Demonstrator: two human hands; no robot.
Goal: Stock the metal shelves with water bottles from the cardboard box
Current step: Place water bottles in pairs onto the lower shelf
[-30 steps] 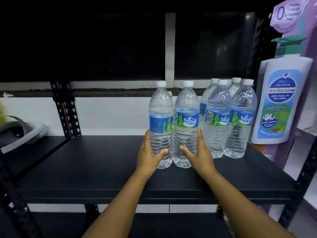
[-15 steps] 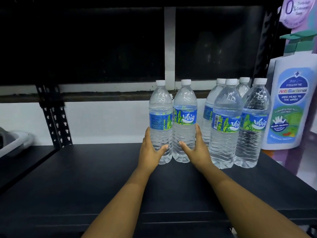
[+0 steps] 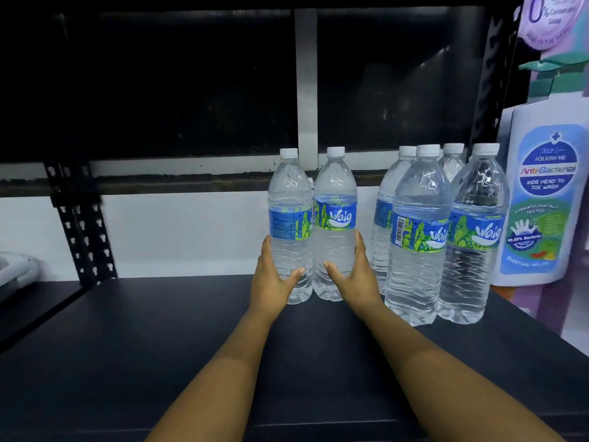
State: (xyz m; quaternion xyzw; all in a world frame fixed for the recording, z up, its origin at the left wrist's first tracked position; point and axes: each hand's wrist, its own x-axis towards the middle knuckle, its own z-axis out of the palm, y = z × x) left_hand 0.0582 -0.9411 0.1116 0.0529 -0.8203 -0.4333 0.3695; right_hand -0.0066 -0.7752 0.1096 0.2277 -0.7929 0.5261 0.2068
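Head view: "Waig" readable on blue-green labels of clear bottles with white caps; barcode on one. To the right, big cardboard wash bottle [image 3: 541, 199] printed "FOLLOW ME", "Anti-Bacterial", "KIDS HEAD TO TOE WASH". Left bottle [image 3: 290, 224] and right bottle [image 3: 334, 224] upright, touching, on black metal shelf [image 3: 127, 346], toward the back. Left hand [image 3: 274, 279] wrapped round left bottle, thumb across the front; right hand [image 3: 353, 275] wrapped likewise round right bottle. Four more bottles [image 3: 417, 234] clustered just beside, on the right. Versus half a second ago: held pair set further back, wider gap to the cluster; both grips unchanged.
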